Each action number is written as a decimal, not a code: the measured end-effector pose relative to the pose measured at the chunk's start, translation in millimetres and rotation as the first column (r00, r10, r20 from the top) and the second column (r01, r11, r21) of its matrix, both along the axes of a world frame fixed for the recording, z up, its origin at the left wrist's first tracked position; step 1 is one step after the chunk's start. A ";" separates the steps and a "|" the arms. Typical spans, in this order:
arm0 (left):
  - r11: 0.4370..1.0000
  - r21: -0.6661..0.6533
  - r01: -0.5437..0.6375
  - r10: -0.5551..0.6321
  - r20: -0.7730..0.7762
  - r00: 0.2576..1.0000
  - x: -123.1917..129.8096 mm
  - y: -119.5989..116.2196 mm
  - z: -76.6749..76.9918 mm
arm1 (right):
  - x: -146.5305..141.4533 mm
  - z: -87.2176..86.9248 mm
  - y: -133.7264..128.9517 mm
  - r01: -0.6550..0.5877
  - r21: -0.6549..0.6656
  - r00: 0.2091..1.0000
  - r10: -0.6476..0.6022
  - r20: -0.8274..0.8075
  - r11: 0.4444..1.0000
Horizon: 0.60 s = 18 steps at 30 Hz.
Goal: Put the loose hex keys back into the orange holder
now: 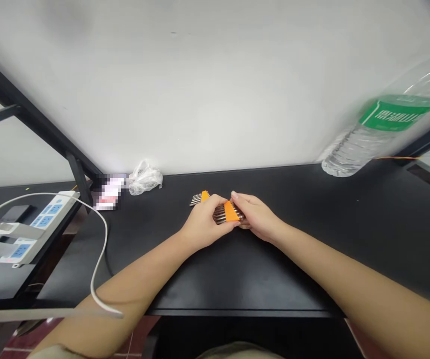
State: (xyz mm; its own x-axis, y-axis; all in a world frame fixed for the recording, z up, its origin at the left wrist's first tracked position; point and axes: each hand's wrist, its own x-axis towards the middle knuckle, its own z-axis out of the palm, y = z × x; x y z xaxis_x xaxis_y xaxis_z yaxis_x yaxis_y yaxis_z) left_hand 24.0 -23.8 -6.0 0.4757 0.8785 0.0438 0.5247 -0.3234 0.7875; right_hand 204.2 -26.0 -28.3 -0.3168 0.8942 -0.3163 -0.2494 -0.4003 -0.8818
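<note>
Over the middle of the black table, both hands are on what looks like a hex key set (232, 211): several metal rods side by side in orange plastic holder pieces. My left hand (205, 222) is closed around it, thumb along the near side and fingers over the top. Beyond the left knuckles, a second orange piece (204, 196) with rod ends sticking out shows on the left. My right hand (257, 214) grips the right end, its thumb and fingertips at the rods. The palms and the set's underside are hidden.
A large water bottle (383, 119) with a green label stands at the back right. At the back left are a crumpled clear plastic bag (144, 178) and a blurred-out item (110, 192). A white power strip (43, 224) lies left, and a white cable (105, 239) loops near my left forearm.
</note>
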 end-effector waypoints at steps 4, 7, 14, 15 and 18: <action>0.998 -0.060 0.006 -0.001 0.069 0.998 1.7 -1.9 -1.0 | -1.8 0.7 -1.0 0.022 0.078 0.999 -0.025 0.039 0.997; 0.995 -0.096 -0.009 0.016 0.069 0.997 2.8 -1.8 -1.1 | -1.9 1.3 -0.6 0.085 0.085 0.995 -0.088 0.038 0.993; 0.997 -0.006 -0.073 0.072 -0.059 0.996 -3.7 2.1 -2.1 | 14.1 4.5 8.7 0.149 0.066 0.989 -0.148 -0.010 0.987; 0.997 0.007 -0.072 0.072 -0.085 0.994 -5.3 2.6 -2.5 | 18.7 3.3 11.4 0.149 0.058 0.989 -0.150 -0.002 0.987; 0.997 0.031 -0.074 0.078 -0.156 0.985 -10.5 5.1 -4.0 | 35.8 -3.1 20.2 0.104 -0.001 0.992 -0.103 0.076 0.995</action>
